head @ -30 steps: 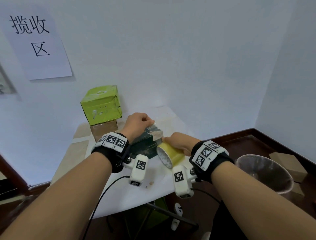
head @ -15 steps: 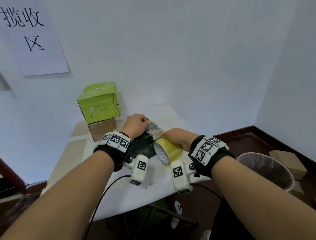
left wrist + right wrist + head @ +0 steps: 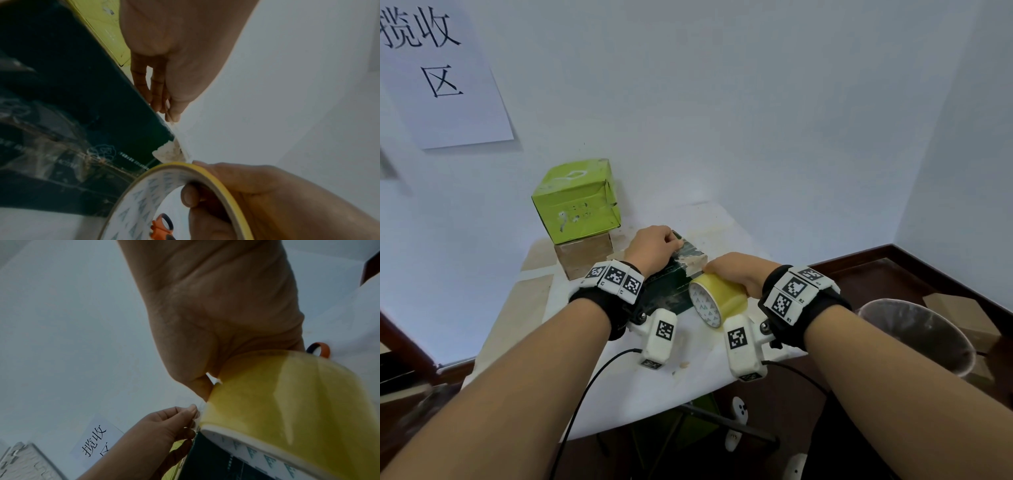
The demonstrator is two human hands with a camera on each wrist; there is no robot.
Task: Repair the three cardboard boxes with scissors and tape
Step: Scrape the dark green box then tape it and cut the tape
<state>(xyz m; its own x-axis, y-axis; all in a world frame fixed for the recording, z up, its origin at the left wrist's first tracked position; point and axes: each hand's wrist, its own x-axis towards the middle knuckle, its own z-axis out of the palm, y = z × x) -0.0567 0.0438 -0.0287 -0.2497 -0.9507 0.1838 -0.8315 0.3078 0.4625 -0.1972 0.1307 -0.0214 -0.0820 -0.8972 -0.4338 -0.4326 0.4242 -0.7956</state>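
A dark green box (image 3: 671, 291) lies on the white table (image 3: 640, 387), its torn corner (image 3: 697, 263) showing pale cardboard. My left hand (image 3: 675, 242) rests on the box's top and pinches the free end of a clear tape strip (image 3: 199, 412) against its far edge. My right hand (image 3: 724, 270) grips the yellow tape roll (image 3: 717, 301), thumb inside the core (image 3: 190, 197), beside that torn corner. A lime green box (image 3: 577, 202) is stacked on a brown cardboard box (image 3: 583, 255) at the back left. Orange-handled scissors (image 3: 162, 224) lie behind the roll.
A lined waste bin (image 3: 921, 332) stands on the floor right of the table, with cardboard boxes (image 3: 955, 308) beyond it. A paper sign (image 3: 438, 75) hangs on the wall. Cables run off the table's front edge.
Both hands keep their holds. The tape roll has edged slightly up toward the dark box's torn corner, and the head view has shifted a little.
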